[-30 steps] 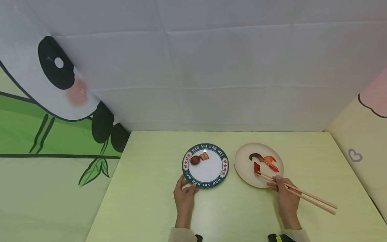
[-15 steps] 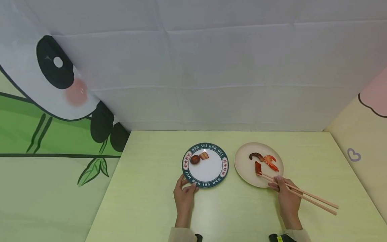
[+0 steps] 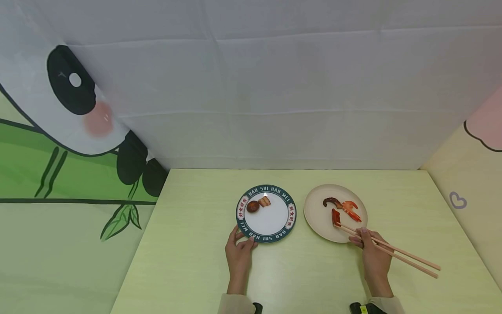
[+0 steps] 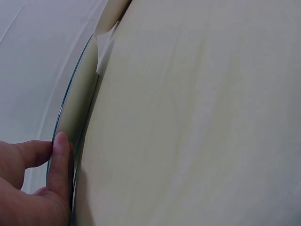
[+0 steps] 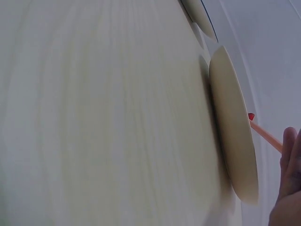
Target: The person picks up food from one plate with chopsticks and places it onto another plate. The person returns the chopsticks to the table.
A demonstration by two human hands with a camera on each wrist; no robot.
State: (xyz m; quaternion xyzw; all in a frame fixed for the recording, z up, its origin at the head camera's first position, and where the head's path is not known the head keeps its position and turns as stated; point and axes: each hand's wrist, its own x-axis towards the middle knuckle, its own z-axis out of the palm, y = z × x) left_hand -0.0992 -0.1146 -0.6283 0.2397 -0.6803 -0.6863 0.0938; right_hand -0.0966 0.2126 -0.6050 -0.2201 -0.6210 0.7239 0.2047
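Note:
My right hand (image 3: pixel 376 259) holds a pair of wooden chopsticks (image 3: pixel 408 256). Their tips are at a reddish-brown piece of food (image 3: pixel 335 216) on the beige plate (image 3: pixel 317 231). On that plate also lie a dark curled tentacle (image 3: pixel 332 201) and an orange-red shrimp (image 3: pixel 351 210). My left hand (image 3: pixel 238 259) grips the near-left rim of a white plate with a green lettered border (image 3: pixel 268 239); in the left wrist view its fingers (image 4: pixel 59 160) lie against the plate's side (image 4: pixel 80 101). A brown mushroom cap (image 3: pixel 252 206) and a striped tan chunk (image 3: pixel 264 201) sit on this plate.
Both plates stand side by side on a pale yellow-green table (image 3: pixel 188 261), a narrow gap between them. A grey-white cloth wall (image 3: pixel 274 109) rises behind the table's back edge. Printed panels flank it, with a cartoon panda at the left and a heart (image 3: pixel 458 200) at the right.
The reddish-brown piece has shifted slightly to the right on the beige plate, along with the chopsticks and my right hand. My left hand and its plate stay put.

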